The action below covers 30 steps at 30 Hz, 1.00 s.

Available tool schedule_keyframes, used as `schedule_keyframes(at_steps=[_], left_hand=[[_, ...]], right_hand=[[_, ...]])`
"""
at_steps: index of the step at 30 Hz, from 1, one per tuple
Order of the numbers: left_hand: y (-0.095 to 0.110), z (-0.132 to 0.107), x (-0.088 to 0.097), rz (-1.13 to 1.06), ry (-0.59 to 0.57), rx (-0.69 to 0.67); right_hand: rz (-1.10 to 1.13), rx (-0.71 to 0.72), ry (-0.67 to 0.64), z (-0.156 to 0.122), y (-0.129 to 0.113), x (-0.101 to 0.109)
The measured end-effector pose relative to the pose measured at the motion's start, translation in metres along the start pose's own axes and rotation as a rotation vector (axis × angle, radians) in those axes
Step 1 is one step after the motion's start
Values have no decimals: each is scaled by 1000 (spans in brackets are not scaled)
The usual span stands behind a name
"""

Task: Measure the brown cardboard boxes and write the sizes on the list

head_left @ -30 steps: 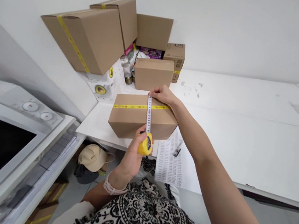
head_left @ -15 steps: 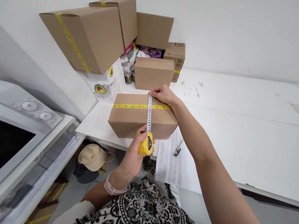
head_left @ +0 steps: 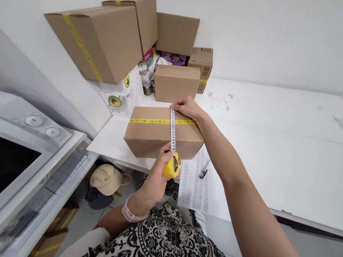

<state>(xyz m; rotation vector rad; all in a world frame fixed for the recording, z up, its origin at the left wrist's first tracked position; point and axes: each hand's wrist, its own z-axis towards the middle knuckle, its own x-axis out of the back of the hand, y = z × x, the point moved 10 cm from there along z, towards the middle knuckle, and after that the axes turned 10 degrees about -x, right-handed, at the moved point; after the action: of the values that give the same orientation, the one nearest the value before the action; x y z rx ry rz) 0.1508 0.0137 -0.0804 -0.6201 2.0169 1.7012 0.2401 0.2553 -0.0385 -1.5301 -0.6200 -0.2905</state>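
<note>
A brown cardboard box (head_left: 150,134) sealed with a yellow tape strip lies at the near left corner of the white table (head_left: 281,161). My left hand (head_left: 156,179) grips a yellow tape measure case (head_left: 171,166) at the box's near edge. Its white blade (head_left: 173,129) runs across the box top to the far edge. There my right hand (head_left: 187,107) pinches the blade's end against the box.
Several more cardboard boxes (head_left: 107,43) are stacked at the far left against the wall. A printed sheet (head_left: 194,182) with a pen (head_left: 203,172) lies right of the box. A white machine (head_left: 11,153) stands at left; a beige cap (head_left: 105,178) lies below the table.
The tape measure case and my left hand have shifted slightly to the right. The box and my right hand stay where they were.
</note>
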Motion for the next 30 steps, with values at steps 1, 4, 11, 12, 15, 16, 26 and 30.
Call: schedule_keyframes(at_steps=[1,4,11,12,15,16,26,30], left_hand=[[0,0,0,0,2,-2],[1,0,1,6,18,-6],[1,2,1,10,26,2],[0,2,1,9,26,4],[1,4,1,-2,23,-4],[2,5,2,-10,25,-13],[16,-5,-4,104,-200,-79],[-3,-20,-5,244,-477,-4]], right_hand=[[-5,4,-1,1,0,0],[-13,9,-1,1,0,-1],[-21,11,-11,0,-2,-1],[-22,14,-11,0,-2,-1],[-25,30,-13,0,-1,-2],[-22,39,-12,0,-1,-2],[210,239,210,-77,-45,74],[195,254,476,-199,-40,117]])
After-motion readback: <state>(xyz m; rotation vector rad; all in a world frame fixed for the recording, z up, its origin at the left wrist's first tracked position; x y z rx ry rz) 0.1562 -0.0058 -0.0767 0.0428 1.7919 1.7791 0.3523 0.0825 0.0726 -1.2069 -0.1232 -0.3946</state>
